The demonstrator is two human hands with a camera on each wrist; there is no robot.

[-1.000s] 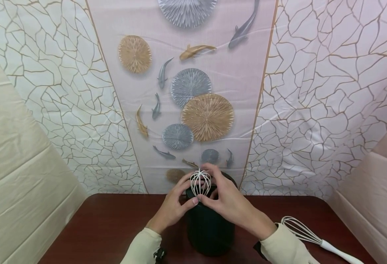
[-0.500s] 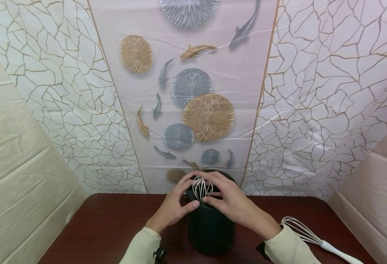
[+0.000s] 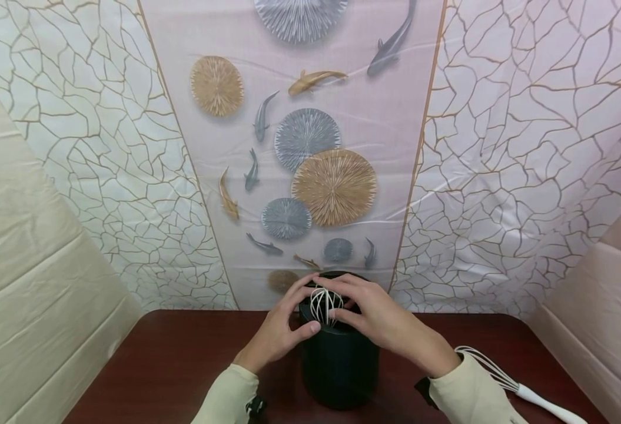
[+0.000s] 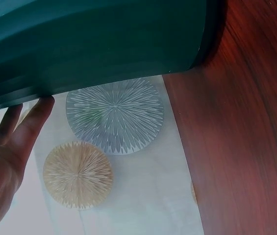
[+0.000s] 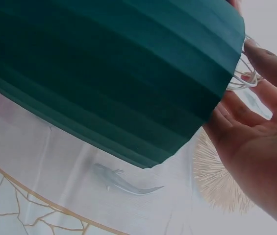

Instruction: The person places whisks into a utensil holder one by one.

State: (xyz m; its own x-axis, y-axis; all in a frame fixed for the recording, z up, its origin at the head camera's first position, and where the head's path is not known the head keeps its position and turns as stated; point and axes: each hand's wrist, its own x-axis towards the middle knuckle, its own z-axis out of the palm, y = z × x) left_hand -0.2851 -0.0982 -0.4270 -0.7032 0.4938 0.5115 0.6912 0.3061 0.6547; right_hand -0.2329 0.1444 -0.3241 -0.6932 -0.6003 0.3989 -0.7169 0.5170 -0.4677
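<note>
A dark green ribbed canister [image 3: 339, 368] stands upright on the table. From its mouth pokes the wire head of a whisk [image 3: 322, 306], its handle hidden inside. My right hand [image 3: 387, 318] holds the whisk head, thumb on the front wires and fingers over the far side. Arched at the rim's left side is my left hand [image 3: 278, 327], its thumb by the near edge and its fingertips close to the right hand's. Fingers of the left hand [image 4: 6, 161] touch the canister's wall in the left wrist view. The right wrist view shows the whisk wires [image 5: 243, 81] between right thumb and fingers.
A second whisk [image 3: 533, 396] with a white handle lies on the dark red table [image 3: 193, 365], right of the right forearm. Behind the table hangs a patterned cloth [image 3: 299, 176], with pale padded panels on both sides.
The whisk head has sunk lower into the canister and shifted slightly right. Both hands came down with it; the left thumb has parted from the right thumb, which now lies on the wires.
</note>
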